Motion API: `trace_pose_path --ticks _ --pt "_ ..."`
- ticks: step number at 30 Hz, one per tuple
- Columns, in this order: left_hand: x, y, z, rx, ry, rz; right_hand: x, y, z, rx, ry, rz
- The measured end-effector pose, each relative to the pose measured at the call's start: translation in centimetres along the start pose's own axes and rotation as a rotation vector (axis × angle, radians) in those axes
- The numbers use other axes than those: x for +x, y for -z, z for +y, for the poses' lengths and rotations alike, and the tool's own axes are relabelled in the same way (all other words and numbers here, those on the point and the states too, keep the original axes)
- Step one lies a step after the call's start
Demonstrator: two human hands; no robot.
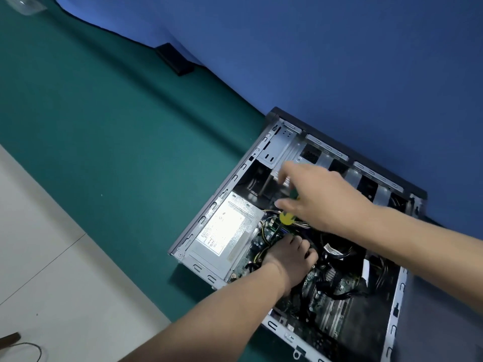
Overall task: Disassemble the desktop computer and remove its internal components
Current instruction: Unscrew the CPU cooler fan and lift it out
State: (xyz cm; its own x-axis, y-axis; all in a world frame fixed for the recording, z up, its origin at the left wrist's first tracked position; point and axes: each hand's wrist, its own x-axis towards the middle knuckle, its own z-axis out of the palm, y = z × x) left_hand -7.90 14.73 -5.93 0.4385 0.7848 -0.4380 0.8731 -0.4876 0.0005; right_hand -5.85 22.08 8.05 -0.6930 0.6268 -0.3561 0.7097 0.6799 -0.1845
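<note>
1. The case (198, 226) lies open on its side on the green mat (117, 131), pushed against the blue wall (339, 61) at the mat's far edge; its near right corner runs out of view at the bottom.
2. The power supply (222, 239), grey with a white label, sits in the case's left near corner.
3. The motherboard (337, 291) fills the case floor; much of it is dark and crossed by black cables, so its parts are hard to tell apart.
4. The left hand (285, 257) reaches into the case just right of the power supply, fingers curled down among the cables. What they grip is hidden; I cannot tell.
5. The right hand (321, 197) hangs over the middle of the case, blurred, index finger stretched toward the drive bay (277, 147). It holds a screwdriver (287, 215), whose yellow and green handle pokes out below the palm; the shaft is hidden.
6. A black block (175, 58) lies at the mat's far edge, by the wall.
7. Pale floor (52, 257) shows at the left; a thin wire (34, 348) is cut off at the bottom left corner.
</note>
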Motion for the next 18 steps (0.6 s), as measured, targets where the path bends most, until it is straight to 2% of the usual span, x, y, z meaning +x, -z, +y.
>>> trace_pose_path --ticks 2,3,6,8,9,12,13,15,17,18 --pt "0.3 -0.2 0.2 0.023 0.003 -0.020 0.4 0.5 0.4 -0.159 -0.160 0.029" --pt "0.3 -0.2 0.2 0.023 0.001 -0.023 0.4 0.5 0.4 -0.214 -0.129 0.033" --pt "-0.1 -0.3 -0.1 -0.044 0.015 0.008 -0.4 0.3 -0.7 -0.144 0.228 -0.066" --pt "-0.3 -0.2 -0.1 -0.085 0.021 0.016 -0.7 0.4 -0.8 -0.096 0.299 -0.167" --pt "-0.2 -0.2 0.0 -0.055 0.013 0.009 -0.5 0.5 -0.6 -0.074 0.243 -0.147" --pt "0.2 -0.3 0.1 0.020 0.011 0.002 0.1 0.8 0.3 -0.103 -0.140 -0.033" --pt "0.2 -0.2 0.1 0.013 0.010 0.000 0.2 0.7 0.3 -0.164 -0.171 -0.003" --pt "-0.2 -0.3 0.0 -0.024 0.011 -0.001 0.0 0.0 -0.6 -0.212 0.013 0.052" --pt "-0.8 -0.3 0.0 -0.113 0.027 0.040 -0.4 -0.4 -1.7 -0.191 0.282 -0.027" --pt "-1.0 -0.2 -0.1 -0.142 0.042 0.050 -0.4 -0.5 -1.9 -0.167 0.352 -0.073"
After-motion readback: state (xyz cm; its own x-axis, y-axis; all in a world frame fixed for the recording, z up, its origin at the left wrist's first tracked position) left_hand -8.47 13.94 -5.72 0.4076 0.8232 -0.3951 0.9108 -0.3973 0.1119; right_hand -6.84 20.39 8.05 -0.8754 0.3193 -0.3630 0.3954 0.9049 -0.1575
